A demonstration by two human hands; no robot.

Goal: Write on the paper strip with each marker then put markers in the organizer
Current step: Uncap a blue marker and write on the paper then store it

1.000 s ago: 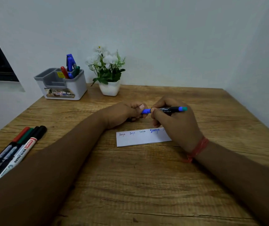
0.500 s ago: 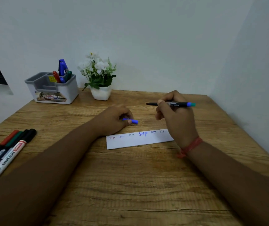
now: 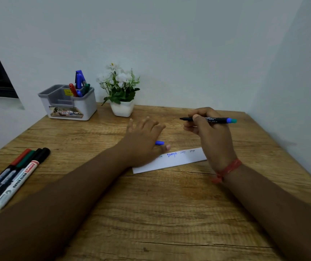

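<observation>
Head view showed both hands over a wooden surface (image 3: 150, 213). The right hand (image 3: 210, 136) was clamped on an uncapped black marker (image 3: 207, 119), held level above the surface with its dark tip pointing left and its blue-green end pointing right. The left hand (image 3: 143, 142) lay with fingers spread, resting on the left part of the paper strip (image 3: 171, 161) and hiding the writing there. A blue cap (image 3: 159, 142) peeked out just beside its thumb; whether the hand touched the cap could not be told. On the strip, a blue word was readable in the middle, while the fainter words to its right were too small to make out. The strip's right end ran behind the right wrist.

At the far left stood the grey organizer (image 3: 70, 102), with red, blue and green markers upright in its right compartment. A white potted plant (image 3: 121, 95) stood just right of it. At the near left lay four markers (image 3: 17, 174) side by side, their lower ends cut off by the frame edge.
</observation>
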